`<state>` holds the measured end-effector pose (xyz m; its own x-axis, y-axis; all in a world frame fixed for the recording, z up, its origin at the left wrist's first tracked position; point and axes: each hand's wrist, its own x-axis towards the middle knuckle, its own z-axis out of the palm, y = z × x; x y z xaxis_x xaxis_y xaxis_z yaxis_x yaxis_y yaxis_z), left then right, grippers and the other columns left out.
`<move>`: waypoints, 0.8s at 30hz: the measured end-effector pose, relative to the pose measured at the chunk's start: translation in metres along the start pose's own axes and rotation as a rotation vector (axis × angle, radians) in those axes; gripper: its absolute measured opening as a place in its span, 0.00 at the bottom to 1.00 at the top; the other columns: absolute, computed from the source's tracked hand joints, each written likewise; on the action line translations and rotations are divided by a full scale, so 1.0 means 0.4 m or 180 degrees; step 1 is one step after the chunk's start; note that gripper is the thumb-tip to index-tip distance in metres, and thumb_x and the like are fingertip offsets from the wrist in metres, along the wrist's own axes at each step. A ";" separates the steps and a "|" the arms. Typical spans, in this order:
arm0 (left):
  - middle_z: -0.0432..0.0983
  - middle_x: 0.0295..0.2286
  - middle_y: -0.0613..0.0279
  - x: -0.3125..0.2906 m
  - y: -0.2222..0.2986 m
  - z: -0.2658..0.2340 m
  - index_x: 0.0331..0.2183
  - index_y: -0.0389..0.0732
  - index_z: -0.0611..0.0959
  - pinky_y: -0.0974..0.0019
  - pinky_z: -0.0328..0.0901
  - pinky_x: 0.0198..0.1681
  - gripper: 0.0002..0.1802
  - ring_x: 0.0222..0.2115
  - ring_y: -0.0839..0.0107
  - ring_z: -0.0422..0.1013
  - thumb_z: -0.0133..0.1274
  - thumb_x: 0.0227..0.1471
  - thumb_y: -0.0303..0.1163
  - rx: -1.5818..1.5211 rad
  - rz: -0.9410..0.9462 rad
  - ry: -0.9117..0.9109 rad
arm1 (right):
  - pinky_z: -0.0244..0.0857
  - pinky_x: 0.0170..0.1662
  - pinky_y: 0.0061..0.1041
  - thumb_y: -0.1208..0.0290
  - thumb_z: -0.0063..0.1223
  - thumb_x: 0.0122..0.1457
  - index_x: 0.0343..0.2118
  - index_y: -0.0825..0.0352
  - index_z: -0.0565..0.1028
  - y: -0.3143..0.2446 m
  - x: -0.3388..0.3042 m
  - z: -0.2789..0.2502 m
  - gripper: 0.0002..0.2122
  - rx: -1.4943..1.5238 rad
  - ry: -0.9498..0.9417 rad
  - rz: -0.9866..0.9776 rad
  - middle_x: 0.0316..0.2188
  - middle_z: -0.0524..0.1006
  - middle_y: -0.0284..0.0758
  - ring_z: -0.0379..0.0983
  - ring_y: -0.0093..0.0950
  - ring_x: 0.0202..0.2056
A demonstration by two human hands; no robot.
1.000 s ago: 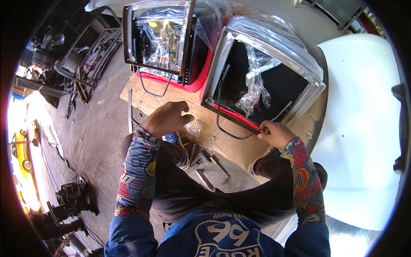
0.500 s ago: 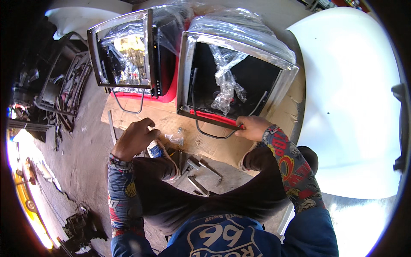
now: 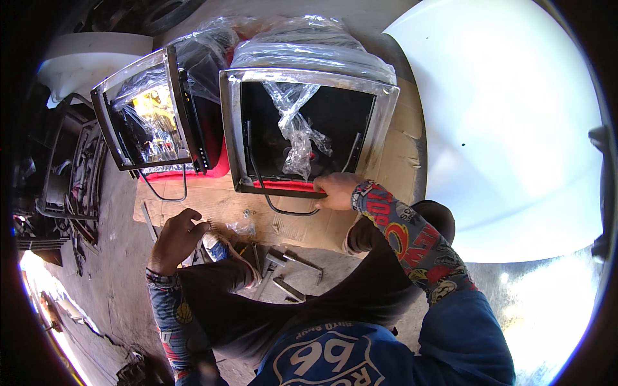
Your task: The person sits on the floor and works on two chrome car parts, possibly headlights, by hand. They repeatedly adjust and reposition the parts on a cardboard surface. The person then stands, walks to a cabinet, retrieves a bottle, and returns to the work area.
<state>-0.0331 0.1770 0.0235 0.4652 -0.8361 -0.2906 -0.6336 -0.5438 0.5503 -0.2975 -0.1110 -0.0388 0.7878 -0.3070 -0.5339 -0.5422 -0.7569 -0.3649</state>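
Two seats wrapped in clear plastic lie with their undersides toward me, each with a bare metal frame over its black base. My right hand (image 3: 336,191) is closed on the lower edge of the right metal frame (image 3: 293,191), near its right corner. Just under that hand runs a bent black bar (image 3: 277,209). My left hand (image 3: 177,241) hovers by my left knee, its fingers loosely curled with a gap between index finger and thumb. Nothing shows in it. Nearest to it is the left seat's frame (image 3: 102,122), with a bent bar (image 3: 183,196) at its lower side.
The seats rest on flattened cardboard (image 3: 393,174). Between my feet lie clamp-like metal tools (image 3: 290,287) and a small plastic bag (image 3: 241,228). A flat metal strip (image 3: 149,222) is at the left. A large white panel (image 3: 496,128) stands right; scrap metal (image 3: 80,174) lies far left.
The view has swung, so the seats and both hands appear farther left, the seats slightly lower. My right hand stays on the frame edge; my left hand keeps its loose curl.
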 end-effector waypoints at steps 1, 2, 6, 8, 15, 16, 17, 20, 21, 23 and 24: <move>0.79 0.25 0.43 -0.001 0.000 0.001 0.39 0.30 0.79 0.59 0.70 0.31 0.19 0.29 0.56 0.78 0.61 0.52 0.36 -0.0008 0.0054 0.0022 | 0.67 0.49 0.40 0.53 0.61 0.51 0.44 0.64 0.76 0.002 0.002 0.000 0.23 0.0013 -0.0031 0.0015 0.40 0.79 0.45 0.75 0.43 0.46; 0.79 0.25 0.43 -0.001 -0.001 0.000 0.39 0.30 0.79 0.59 0.70 0.31 0.19 0.28 0.56 0.78 0.61 0.52 0.36 -0.0015 0.0106 0.0044 | 0.68 0.49 0.40 0.53 0.62 0.50 0.43 0.64 0.76 0.007 0.002 -0.011 0.23 0.0155 0.0022 -0.0108 0.40 0.79 0.45 0.75 0.43 0.46; 0.79 0.25 0.43 0.002 -0.008 -0.007 0.40 0.31 0.79 0.60 0.70 0.30 0.18 0.27 0.58 0.78 0.60 0.52 0.35 -0.0022 0.0112 0.0034 | 0.69 0.46 0.36 0.53 0.64 0.50 0.37 0.66 0.78 0.083 -0.018 -0.159 0.20 0.0979 0.1103 -0.0107 0.36 0.79 0.43 0.76 0.39 0.42; 0.79 0.25 0.44 -0.004 -0.014 -0.007 0.40 0.31 0.79 0.60 0.69 0.29 0.17 0.27 0.58 0.78 0.60 0.53 0.34 0.0033 0.0104 0.0046 | 0.69 0.30 0.29 0.51 0.59 0.56 0.32 0.67 0.78 0.161 -0.071 -0.266 0.20 0.1856 0.2256 0.0031 0.24 0.76 0.33 0.74 0.26 0.25; 0.78 0.27 0.49 -0.033 -0.045 -0.012 0.43 0.31 0.78 0.64 0.68 0.31 0.19 0.27 0.66 0.76 0.57 0.55 0.35 -0.0050 -0.0153 -0.0112 | 0.65 0.30 0.24 0.49 0.61 0.53 0.41 0.67 0.78 0.329 -0.119 -0.286 0.23 0.3351 0.2983 0.1585 0.31 0.77 0.31 0.72 0.22 0.28; 0.78 0.28 0.52 -0.035 -0.048 -0.016 0.45 0.31 0.77 0.66 0.68 0.31 0.20 0.27 0.69 0.74 0.56 0.55 0.36 0.0011 -0.0281 -0.0132 | 0.66 0.34 0.28 0.48 0.61 0.53 0.44 0.66 0.77 0.342 -0.101 -0.273 0.26 0.3238 0.2737 0.1578 0.35 0.77 0.32 0.72 0.24 0.32; 0.77 0.27 0.53 -0.037 -0.049 -0.018 0.45 0.32 0.77 0.65 0.67 0.30 0.20 0.25 0.70 0.73 0.55 0.56 0.37 -0.0024 -0.0270 -0.0096 | 0.66 0.39 0.31 0.46 0.61 0.52 0.48 0.66 0.76 0.358 -0.085 -0.261 0.28 0.3104 0.2520 0.1606 0.38 0.77 0.33 0.73 0.26 0.36; 0.76 0.27 0.54 -0.039 -0.051 -0.022 0.45 0.32 0.77 0.66 0.67 0.30 0.20 0.26 0.70 0.73 0.55 0.56 0.37 0.0009 -0.0258 -0.0069 | 0.69 0.42 0.31 0.49 0.63 0.51 0.46 0.71 0.76 0.413 -0.025 -0.226 0.29 0.2574 0.2148 0.0987 0.38 0.79 0.38 0.74 0.30 0.36; 0.76 0.27 0.54 -0.039 -0.050 -0.019 0.45 0.31 0.77 0.66 0.67 0.31 0.20 0.26 0.70 0.73 0.55 0.56 0.37 -0.0003 -0.0145 -0.0035 | 0.68 0.48 0.36 0.50 0.63 0.51 0.49 0.74 0.73 0.436 -0.003 -0.218 0.32 0.2200 0.2009 0.1042 0.45 0.77 0.45 0.74 0.38 0.43; 0.78 0.27 0.49 -0.037 -0.051 -0.012 0.42 0.31 0.78 0.63 0.69 0.32 0.19 0.27 0.65 0.76 0.58 0.54 0.36 -0.0147 -0.0010 0.0026 | 0.66 0.51 0.38 0.53 0.63 0.51 0.50 0.75 0.72 0.478 0.046 -0.199 0.31 0.1536 0.2098 0.1375 0.48 0.75 0.50 0.72 0.43 0.48; 0.79 0.27 0.47 -0.037 -0.052 -0.010 0.41 0.30 0.78 0.61 0.69 0.33 0.19 0.28 0.62 0.77 0.59 0.53 0.36 -0.0262 -0.0014 0.0066 | 0.65 0.53 0.38 0.55 0.63 0.51 0.50 0.76 0.72 0.494 0.069 -0.190 0.31 0.1158 0.2134 0.1572 0.50 0.74 0.52 0.71 0.45 0.51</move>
<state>-0.0244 0.2011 0.0195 0.4811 -0.8316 -0.2773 -0.5790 -0.5390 0.6118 -0.3606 -0.3128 -0.0676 0.3845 -0.9056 -0.1790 -0.8324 -0.2562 -0.4914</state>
